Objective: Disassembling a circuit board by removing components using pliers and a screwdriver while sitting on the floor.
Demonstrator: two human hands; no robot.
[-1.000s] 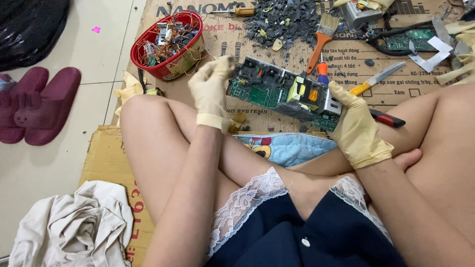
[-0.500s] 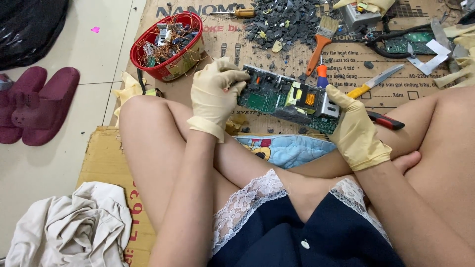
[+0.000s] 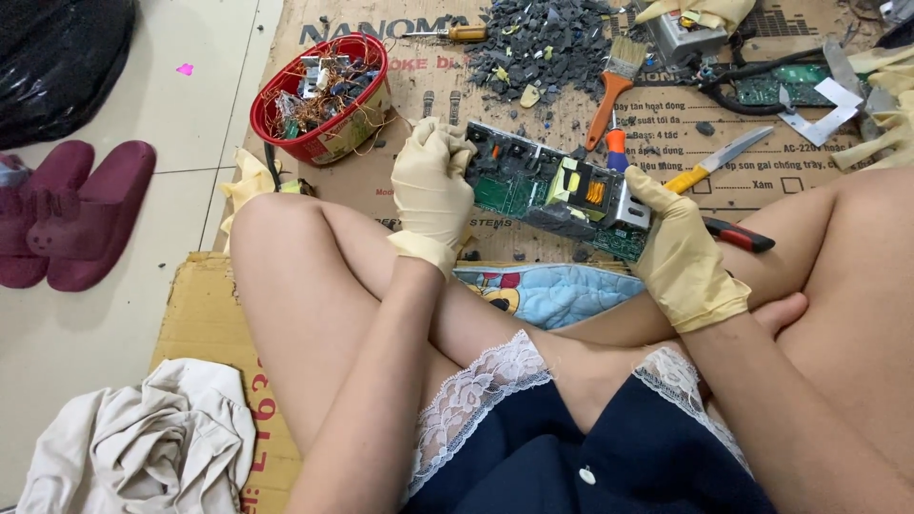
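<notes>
While both gloved hands hold it, the green circuit board (image 3: pixel 557 195) hangs just above the printed cardboard sheet (image 3: pixel 428 105), in front of the person's crossed legs. The left hand (image 3: pixel 433 186) is clenched around the board's left end, fingers curled tight over the edge. The right hand (image 3: pixel 678 249) grasps the board's right end, thumb on its metal corner.

Up and to the left, a round red basket (image 3: pixel 324 95) sits on the cardboard, filled with tangled copper wire and small electronic parts. Beyond the board lies a heap of dark grey plastic bits (image 3: pixel 543 43), with an orange-handled brush (image 3: pixel 614 81) just beside it and a yellow-handled knife (image 3: pixel 719 162) to the right. A screwdriver (image 3: pixel 447 32) lies near the basket. Red-handled pliers (image 3: pixel 738 235) touch the cardboard by the right hand.

A second brown cardboard piece (image 3: pixel 200 314) with red print lies under the left leg. 2 maroon slippers (image 3: pixel 67 214) rest on the tile floor at left, below a black plastic bag (image 3: pixel 57 57), and a crumpled pale cloth (image 3: pixel 133 447) lies at the bottom left.
</notes>
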